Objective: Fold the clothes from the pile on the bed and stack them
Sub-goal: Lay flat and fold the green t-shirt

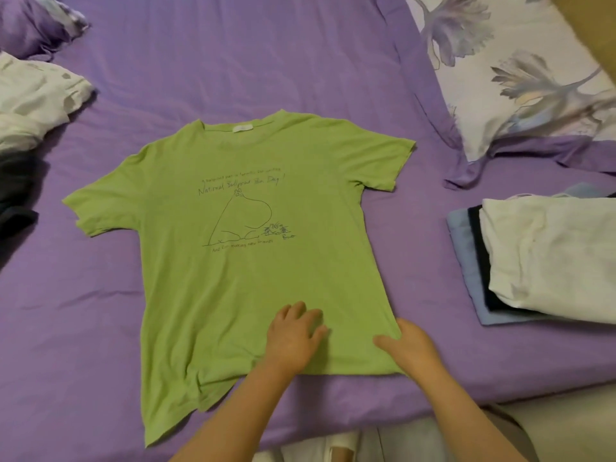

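Bed: purple sheet (233, 61), lightly creased; floral pillow (520, 71) at far right.
Shirt: green cotton T-shirt (246, 278) laid flat, print up, mid-bed.
Hands: left hand (293, 338) spread flat on hem; right hand (410, 348) laid at right hem corner, fingers relaxed.
Stack: folded clothes (546, 258) at right.
Pile: unfolded clothes (30, 105) at left.

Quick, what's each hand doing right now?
Left hand: open, fingers spread flat on the green T-shirt.
Right hand: open, resting on the shirt's lower right corner.
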{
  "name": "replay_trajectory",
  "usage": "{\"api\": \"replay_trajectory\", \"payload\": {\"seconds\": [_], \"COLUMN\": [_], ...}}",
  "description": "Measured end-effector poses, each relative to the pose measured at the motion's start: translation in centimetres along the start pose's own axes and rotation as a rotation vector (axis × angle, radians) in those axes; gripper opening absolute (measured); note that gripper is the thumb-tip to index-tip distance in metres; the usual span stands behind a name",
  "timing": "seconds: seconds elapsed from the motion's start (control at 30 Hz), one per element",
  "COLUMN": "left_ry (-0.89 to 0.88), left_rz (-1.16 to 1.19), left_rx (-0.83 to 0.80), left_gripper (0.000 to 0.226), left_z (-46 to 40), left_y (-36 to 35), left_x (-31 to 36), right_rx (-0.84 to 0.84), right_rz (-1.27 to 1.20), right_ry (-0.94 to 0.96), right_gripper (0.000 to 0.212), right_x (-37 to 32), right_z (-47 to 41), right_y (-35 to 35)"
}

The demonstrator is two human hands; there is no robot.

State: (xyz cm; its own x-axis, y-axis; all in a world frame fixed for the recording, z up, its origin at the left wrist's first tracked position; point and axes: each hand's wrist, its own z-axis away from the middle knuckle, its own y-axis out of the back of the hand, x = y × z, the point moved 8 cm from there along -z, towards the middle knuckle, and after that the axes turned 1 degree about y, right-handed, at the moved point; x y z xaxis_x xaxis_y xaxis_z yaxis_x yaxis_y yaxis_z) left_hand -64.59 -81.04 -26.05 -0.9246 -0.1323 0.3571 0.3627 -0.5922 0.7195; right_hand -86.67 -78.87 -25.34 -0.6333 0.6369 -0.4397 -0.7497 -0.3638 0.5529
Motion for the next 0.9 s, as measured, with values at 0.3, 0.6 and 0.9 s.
{"api": "replay_trajectory", "payload": {"seconds": [0.3,0.6,0.9], "left_ry": [-0.033,-0.114,-0.172], "left_rz": [-0.13,-0.076,-0.202], "left_rx": [0.06,-0.105,0.032], "left_gripper": [0.042,0.039,0.037], "left_z": [0.6,2.8,1.1], "left_y": [-0.2,-3.9,-3.2], "left_x": [1.2,3.1,4.5], "right_rx": [0.198,0.237,0.175], "right_rz": [-0.151,0.072,0.243], "right_ry": [0.075,-0.006,0.319], "right_gripper": [0.024,0.031,0.056], "right_x": [1.9,5.3,-1.7], "right_z": [2.2,2.9,-1.2], "right_y": [1.3,1.9,1.1]}}
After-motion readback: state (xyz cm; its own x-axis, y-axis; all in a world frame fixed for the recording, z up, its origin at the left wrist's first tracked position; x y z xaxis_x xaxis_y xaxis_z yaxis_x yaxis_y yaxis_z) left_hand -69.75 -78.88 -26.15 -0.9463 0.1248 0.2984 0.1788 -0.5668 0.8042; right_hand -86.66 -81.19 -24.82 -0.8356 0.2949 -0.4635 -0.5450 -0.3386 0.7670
